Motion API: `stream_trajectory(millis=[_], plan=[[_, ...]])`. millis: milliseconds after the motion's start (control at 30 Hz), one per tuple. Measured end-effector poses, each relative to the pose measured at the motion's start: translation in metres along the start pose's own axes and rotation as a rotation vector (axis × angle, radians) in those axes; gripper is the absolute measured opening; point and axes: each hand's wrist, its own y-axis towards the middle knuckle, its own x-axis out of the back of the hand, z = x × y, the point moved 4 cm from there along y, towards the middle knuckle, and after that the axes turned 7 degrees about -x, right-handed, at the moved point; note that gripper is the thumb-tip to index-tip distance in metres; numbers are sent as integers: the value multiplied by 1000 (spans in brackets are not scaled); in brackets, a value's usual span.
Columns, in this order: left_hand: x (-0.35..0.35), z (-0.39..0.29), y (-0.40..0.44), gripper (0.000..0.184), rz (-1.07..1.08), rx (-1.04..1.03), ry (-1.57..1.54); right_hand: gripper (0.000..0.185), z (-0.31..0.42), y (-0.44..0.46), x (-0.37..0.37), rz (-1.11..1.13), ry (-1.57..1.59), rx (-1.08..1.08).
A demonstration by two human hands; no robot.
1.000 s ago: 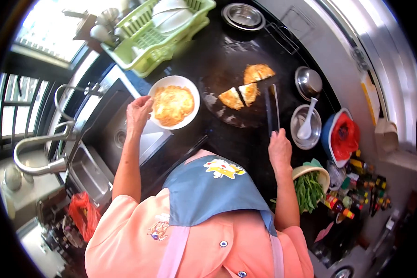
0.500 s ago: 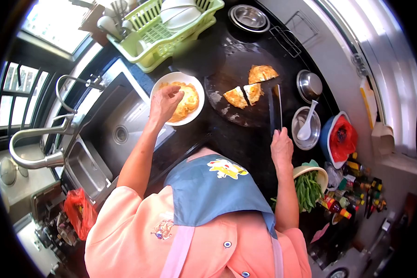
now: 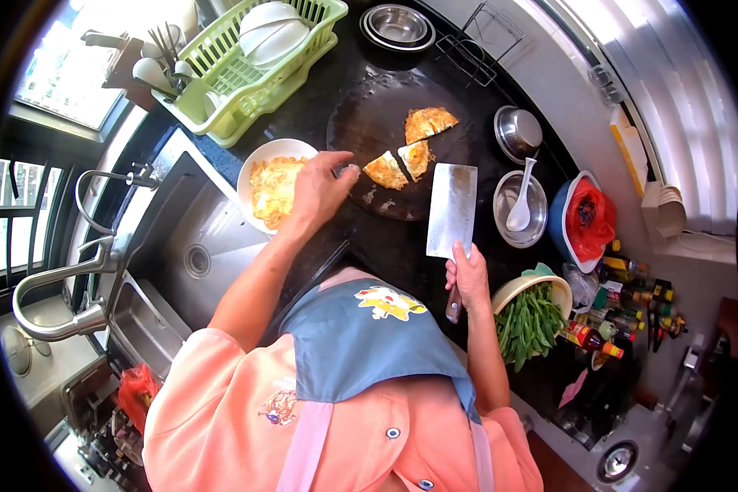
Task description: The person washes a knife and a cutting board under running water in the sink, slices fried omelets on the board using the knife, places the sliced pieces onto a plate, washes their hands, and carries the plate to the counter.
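Now the left hand (image 3: 321,193), thumb and fingers apart, has shifted toward three golden pancake pieces (image 3: 416,158) on the dark round board (image 3: 367,123) — the right hand (image 3: 470,279), clamped on the brown handle (image 3: 453,307), has turned the broad steel cleaver (image 3: 451,209) flat.

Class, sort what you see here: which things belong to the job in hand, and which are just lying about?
Likely in the job:
- cleaver, in the right hand
- food pieces, on the board
- bowl of food, beside the left hand

Apparently lying about:
- dish rack
- spoon
- greens
- red bag
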Motion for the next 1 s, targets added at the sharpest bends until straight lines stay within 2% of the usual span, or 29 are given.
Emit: stream_trajectory(millis=[67, 200, 267, 400, 467, 500, 533, 600, 733, 833, 1000], plan=[[11, 36, 3, 35, -85, -6, 37, 29, -8, -4, -2, 14, 3, -15], [48, 83, 10, 36, -32, 182, -94, 29, -24, 0, -4, 34, 51, -23], [72, 103, 8, 36, -112, 239, -156, 29, -27, 1, -6, 23, 36, -19], [118, 116, -8, 39, -202, 314, 226, 31, -27, 1, -10, 16, 7, 7], [118, 127, -18, 37, -79, 387, 273, 32, -25, 1, -12, 11, -21, 26], [113, 126, -24, 35, -75, 340, 304, 33, -25, 1, -13, 10, -38, 32], [107, 130, -25, 37, 52, 399, 368, 34, -25, 2, -13, 9, -55, 38], [95, 133, -29, 41, 111, 474, 487, 34, -27, 3, -14, 7, -61, 40], [90, 121, -28, 53, 72, 514, 557, 32, -27, 3, -16, 14, -47, 40], [86, 128, -26, 56, 78, 613, 527, 31, -29, 2, -18, 11, -40, 40], [84, 125, -27, 57, 146, 640, 518, 31, -31, -2, -19, 5, -24, 54]])
